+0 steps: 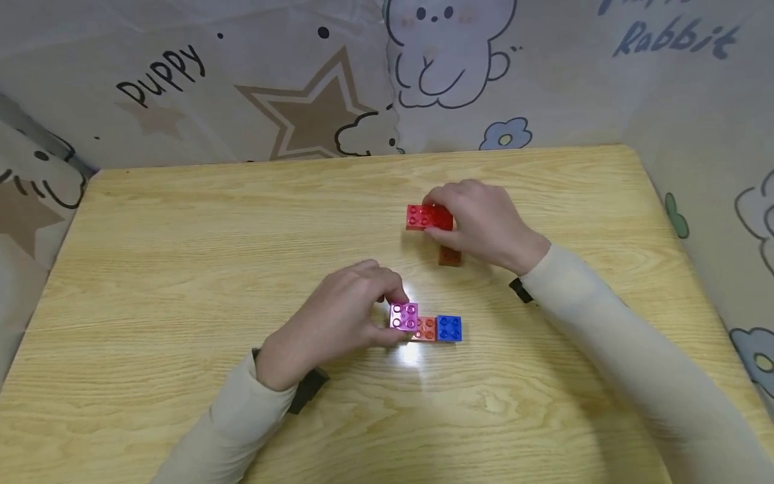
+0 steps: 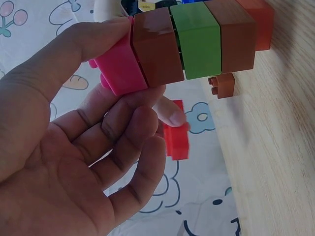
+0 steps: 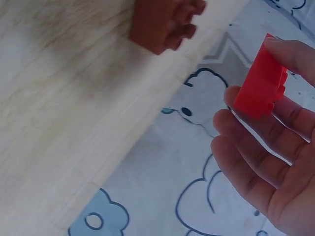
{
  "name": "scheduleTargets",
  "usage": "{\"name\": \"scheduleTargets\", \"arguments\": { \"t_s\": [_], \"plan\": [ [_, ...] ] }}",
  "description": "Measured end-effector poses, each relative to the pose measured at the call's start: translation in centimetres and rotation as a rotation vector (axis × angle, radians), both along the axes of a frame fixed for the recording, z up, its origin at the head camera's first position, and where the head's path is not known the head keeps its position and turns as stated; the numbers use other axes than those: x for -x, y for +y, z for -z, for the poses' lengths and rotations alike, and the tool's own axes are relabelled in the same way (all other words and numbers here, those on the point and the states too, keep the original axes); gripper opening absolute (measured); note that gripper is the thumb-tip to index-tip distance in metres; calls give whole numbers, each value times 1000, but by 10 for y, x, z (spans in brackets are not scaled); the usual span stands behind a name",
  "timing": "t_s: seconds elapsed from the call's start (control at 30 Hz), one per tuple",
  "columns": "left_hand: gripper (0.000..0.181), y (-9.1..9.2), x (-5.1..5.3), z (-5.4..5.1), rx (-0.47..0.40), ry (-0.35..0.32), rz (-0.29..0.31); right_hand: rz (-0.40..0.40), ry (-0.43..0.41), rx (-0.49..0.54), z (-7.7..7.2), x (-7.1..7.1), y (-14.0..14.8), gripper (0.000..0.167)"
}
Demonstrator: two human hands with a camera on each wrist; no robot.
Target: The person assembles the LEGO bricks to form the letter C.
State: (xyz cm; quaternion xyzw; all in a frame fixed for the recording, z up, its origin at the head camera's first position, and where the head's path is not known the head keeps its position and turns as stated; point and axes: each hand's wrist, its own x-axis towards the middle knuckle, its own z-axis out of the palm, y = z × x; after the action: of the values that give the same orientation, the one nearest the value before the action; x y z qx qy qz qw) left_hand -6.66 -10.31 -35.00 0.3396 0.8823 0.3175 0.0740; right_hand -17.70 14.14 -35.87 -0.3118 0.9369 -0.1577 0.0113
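Observation:
My left hand (image 1: pixel 335 319) pinches the pink brick (image 1: pixel 404 316) at the top of a stack. In the left wrist view, below the pink brick (image 2: pixel 122 64) come a brown brick (image 2: pixel 158 46), a green one (image 2: pixel 198 42), another brown one (image 2: pixel 237 37) and an orange one (image 2: pixel 263 24). The orange brick (image 1: pixel 426 329) adjoins a blue brick (image 1: pixel 449 329). My right hand (image 1: pixel 486 218) holds a long red brick (image 1: pixel 420 217) between thumb and fingers, raised off the table; the right wrist view shows this red brick (image 3: pixel 261 81) side-on.
A reddish-brown brick (image 1: pixel 450 256) lies on the wooden table (image 1: pixel 211 255), close to my right hand. Patterned cloth (image 1: pixel 199 87) stands behind the table's far edge and along its sides. Dark wrist-mounted pieces show at both sleeves.

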Motion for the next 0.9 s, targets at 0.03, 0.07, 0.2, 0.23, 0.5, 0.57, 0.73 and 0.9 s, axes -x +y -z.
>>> {"name": "scheduleTargets", "arguments": {
  "t_s": [0.03, 0.07, 0.2, 0.23, 0.5, 0.57, 0.73, 0.9],
  "plan": [
    [33, 0, 0, 0, -1, 1, -1, -9, 12, 8, -2, -2, 0, 41],
    [33, 0, 0, 0, 0, 2, -1, -19, 25, 16, -3, -5, 1, 41],
    [33, 0, 0, 0, 5, -1, -5, -51, 61, 52, -10, -15, 3, 39],
    [33, 0, 0, 0, 7, -2, -7, -58, 65, 63, -12, -18, 3, 38],
    [32, 0, 1, -1, 18, -18, -11, -125, 122, 163, -22, -40, 9, 35],
    [31, -1, 1, -1, 15, -26, -10, -147, 145, 185, -23, -44, 9, 35],
    [32, 0, 0, -1, 9, -19, -8, -183, 175, 232, -26, -53, 11, 35],
    [33, 0, 0, -1, 7, -14, -9, -202, 186, 248, -28, -62, 13, 37]
  ]
}}
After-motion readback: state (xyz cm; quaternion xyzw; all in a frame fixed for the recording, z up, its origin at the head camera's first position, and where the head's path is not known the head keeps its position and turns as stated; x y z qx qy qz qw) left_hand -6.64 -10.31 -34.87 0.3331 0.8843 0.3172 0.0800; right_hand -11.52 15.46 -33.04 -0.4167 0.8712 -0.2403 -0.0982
